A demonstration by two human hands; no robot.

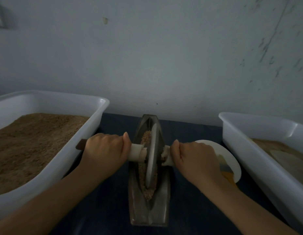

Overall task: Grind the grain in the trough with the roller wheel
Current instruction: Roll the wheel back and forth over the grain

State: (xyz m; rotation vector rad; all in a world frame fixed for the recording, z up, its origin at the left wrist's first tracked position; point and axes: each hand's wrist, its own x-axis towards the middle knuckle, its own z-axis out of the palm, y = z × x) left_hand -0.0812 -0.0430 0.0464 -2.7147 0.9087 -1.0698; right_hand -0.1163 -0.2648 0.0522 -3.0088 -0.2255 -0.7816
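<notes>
Metal roller wheel (152, 156) is standing in the trough (148, 209), whose long axis is running away from the person, left hand (105, 150) and right hand (196, 158) gripping its crosswise axle.

The trough (148, 192) lies lengthwise at the middle of the desk (103, 197), its far end near the wall (164, 56). Grain (148, 190) lies in it, and the wheel (153, 155) stands upright in the groove. The left hand (105, 150) and right hand (196, 158) sit on the axle either side. A tub (76, 160) lies left, another tub (259, 160) right, a plate (228, 158) between trough and right tub.
</notes>
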